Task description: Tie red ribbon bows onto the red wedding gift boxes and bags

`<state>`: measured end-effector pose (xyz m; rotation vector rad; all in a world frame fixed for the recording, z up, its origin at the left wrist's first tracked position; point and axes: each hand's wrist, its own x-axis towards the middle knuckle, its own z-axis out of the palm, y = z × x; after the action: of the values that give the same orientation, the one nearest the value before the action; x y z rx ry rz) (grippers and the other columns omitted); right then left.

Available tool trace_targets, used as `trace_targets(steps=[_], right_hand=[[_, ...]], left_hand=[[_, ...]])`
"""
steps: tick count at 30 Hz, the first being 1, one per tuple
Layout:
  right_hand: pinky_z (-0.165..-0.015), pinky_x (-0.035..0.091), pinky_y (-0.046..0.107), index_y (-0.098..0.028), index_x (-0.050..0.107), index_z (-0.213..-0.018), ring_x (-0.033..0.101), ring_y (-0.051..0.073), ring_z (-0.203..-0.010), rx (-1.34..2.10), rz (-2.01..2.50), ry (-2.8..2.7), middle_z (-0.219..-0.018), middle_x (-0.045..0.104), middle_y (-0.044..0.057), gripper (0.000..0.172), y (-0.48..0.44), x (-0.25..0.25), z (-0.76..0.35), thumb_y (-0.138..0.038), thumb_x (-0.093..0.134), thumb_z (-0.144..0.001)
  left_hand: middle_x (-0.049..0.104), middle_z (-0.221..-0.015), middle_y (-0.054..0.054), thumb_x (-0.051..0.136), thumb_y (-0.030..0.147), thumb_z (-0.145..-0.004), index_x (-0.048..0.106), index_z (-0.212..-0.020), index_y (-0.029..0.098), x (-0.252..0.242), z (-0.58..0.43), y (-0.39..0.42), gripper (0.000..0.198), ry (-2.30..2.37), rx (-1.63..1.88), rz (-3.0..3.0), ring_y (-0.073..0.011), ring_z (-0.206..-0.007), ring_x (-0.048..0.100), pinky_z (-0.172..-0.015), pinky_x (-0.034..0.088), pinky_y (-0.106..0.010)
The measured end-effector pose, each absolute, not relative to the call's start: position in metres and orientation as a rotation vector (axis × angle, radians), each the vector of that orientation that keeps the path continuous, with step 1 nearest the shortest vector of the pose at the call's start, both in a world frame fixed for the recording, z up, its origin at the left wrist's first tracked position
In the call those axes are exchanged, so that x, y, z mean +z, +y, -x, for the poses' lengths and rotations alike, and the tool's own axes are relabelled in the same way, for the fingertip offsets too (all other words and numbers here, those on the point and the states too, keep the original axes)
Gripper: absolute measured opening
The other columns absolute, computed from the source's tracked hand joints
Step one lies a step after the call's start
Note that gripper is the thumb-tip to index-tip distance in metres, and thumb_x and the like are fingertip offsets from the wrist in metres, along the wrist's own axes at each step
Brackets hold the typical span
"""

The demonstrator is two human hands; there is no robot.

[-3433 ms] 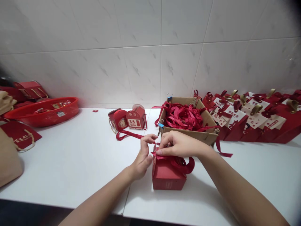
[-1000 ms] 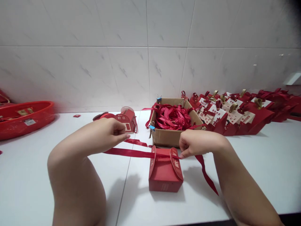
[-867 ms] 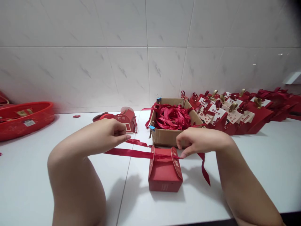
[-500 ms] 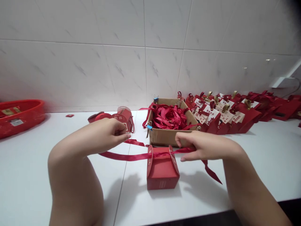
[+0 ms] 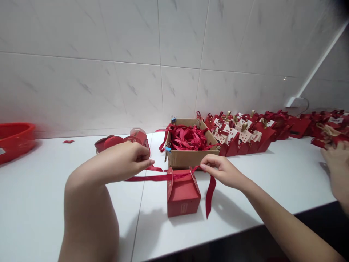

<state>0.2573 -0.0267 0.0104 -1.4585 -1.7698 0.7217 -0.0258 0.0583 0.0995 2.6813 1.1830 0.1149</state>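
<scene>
The right hand (image 5: 218, 169) pinches a red ribbon (image 5: 210, 194), its end dangling; the left hand (image 5: 137, 158) is curled near the ribbon's other length (whether it grips that, I cannot tell). Between them, the ribbon crosses the top of a box (image 5: 184, 196) on the desk (image 5: 32, 211). Beyond sit a carton (image 5: 191, 159) and, rightward, bags (image 5: 265, 140).

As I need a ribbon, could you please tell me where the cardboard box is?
In the head view, the cardboard box stands just right of centre, behind the red gift box and left of the red bags.
</scene>
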Motion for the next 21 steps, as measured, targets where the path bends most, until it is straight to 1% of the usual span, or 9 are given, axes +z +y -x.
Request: trace_targets(steps=[3, 5, 7, 10, 13, 16, 18, 20, 21], right_hand=[[-0.053, 0.034, 0.023, -0.019, 0.057, -0.088, 0.045, 0.011, -0.061, 0.986, 1.421, -1.508, -0.073, 0.051, -0.001, 0.027, -0.023, 0.004, -0.251, -0.045, 0.055, -0.084], [-0.051, 0.031, 0.022, -0.019, 0.059, -0.092, 0.041, 0.009, -0.057, 1.037, 1.437, -1.465, -0.074, 0.052, -0.002, 0.031, -0.023, 0.001, -0.248, -0.048, 0.058, -0.08], [-0.054, 0.033, 0.023, -0.018, 0.063, -0.09, 0.044, 0.009, -0.06, 0.978, 1.467, -1.535, -0.077, 0.057, 0.0, 0.032, -0.023, 0.0, -0.246, -0.047, 0.062, -0.078], [-0.06, 0.036, 0.025, -0.015, 0.068, -0.08, 0.048, 0.012, -0.065, 0.903, 1.48, -1.638, -0.076, 0.06, 0.002, 0.031, -0.023, 0.001, -0.244, -0.046, 0.063, -0.077], [-0.059, 0.036, 0.025, -0.014, 0.068, -0.078, 0.047, 0.012, -0.065, 0.884, 1.49, -1.598, -0.075, 0.059, 0.003, 0.035, -0.02, 0.002, -0.244, -0.048, 0.061, -0.078], [-0.06, 0.037, 0.025, -0.015, 0.065, -0.079, 0.049, 0.012, -0.067, 0.947, 1.464, -1.546, -0.078, 0.059, 0.003, 0.035, -0.016, -0.002, -0.247, -0.049, 0.063, -0.076], [-0.053, 0.034, 0.023, -0.015, 0.062, -0.078, 0.043, 0.01, -0.057, 1.046, 1.462, -1.516, -0.065, 0.052, -0.001, 0.036, -0.016, -0.006, -0.248, -0.051, 0.062, -0.076], [-0.045, 0.025, 0.022, -0.016, 0.055, -0.073, 0.031, 0.007, -0.046, 1.137, 1.48, -1.487, -0.053, 0.038, -0.007, 0.036, -0.017, -0.01, -0.247, -0.052, 0.059, -0.077], [-0.042, 0.021, 0.022, -0.017, 0.051, -0.069, 0.025, 0.006, -0.043, 1.171, 1.488, -1.478, -0.05, 0.031, -0.008, 0.037, -0.018, -0.012, -0.245, -0.053, 0.057, -0.078]], left_hand=[[0.041, -0.055, 0.001, 0.045, 0.044, -0.084, 0.037, -0.057, 0.018, 0.102, 0.024, 0.053, 0.038, 1.154, 0.074, -2.692, -0.0103, -0.047, 0.034, -0.042, 0.024, -0.024], [0.038, -0.055, 0.001, 0.044, 0.044, -0.084, 0.036, -0.057, 0.018, 0.104, 0.024, 0.05, 0.039, 1.128, 0.092, -2.686, -0.0102, -0.048, 0.032, -0.043, 0.024, -0.025], [0.037, -0.056, 0.002, 0.044, 0.045, -0.084, 0.036, -0.057, 0.019, 0.105, 0.024, 0.046, 0.038, 1.114, 0.108, -2.677, -0.0103, -0.049, 0.032, -0.043, 0.023, -0.024], [0.037, -0.057, 0.002, 0.044, 0.046, -0.084, 0.037, -0.058, 0.019, 0.105, 0.024, 0.043, 0.038, 1.103, 0.122, -2.663, -0.0105, -0.049, 0.031, -0.043, 0.022, -0.024], [0.036, -0.056, 0.002, 0.044, 0.047, -0.084, 0.036, -0.058, 0.019, 0.105, 0.023, 0.043, 0.039, 1.085, 0.123, -2.656, -0.0105, -0.049, 0.03, -0.043, 0.02, -0.025], [0.035, -0.056, 0.002, 0.045, 0.046, -0.084, 0.034, -0.057, 0.019, 0.103, 0.025, 0.046, 0.04, 1.057, 0.128, -2.655, -0.0105, -0.048, 0.029, -0.043, 0.02, -0.025], [0.035, -0.055, 0.002, 0.046, 0.046, -0.083, 0.035, -0.057, 0.019, 0.102, 0.029, 0.048, 0.039, 1.046, 0.123, -2.638, -0.0104, -0.047, 0.029, -0.042, 0.02, -0.025], [0.036, -0.055, 0.002, 0.047, 0.046, -0.082, 0.037, -0.056, 0.019, 0.102, 0.035, 0.052, 0.039, 1.038, 0.121, -2.619, -0.0104, -0.047, 0.03, -0.043, 0.022, -0.025], [0.037, -0.056, 0.002, 0.047, 0.046, -0.082, 0.038, -0.056, 0.019, 0.102, 0.038, 0.054, 0.038, 1.031, 0.127, -2.611, -0.0104, -0.047, 0.031, -0.043, 0.023, -0.025]])
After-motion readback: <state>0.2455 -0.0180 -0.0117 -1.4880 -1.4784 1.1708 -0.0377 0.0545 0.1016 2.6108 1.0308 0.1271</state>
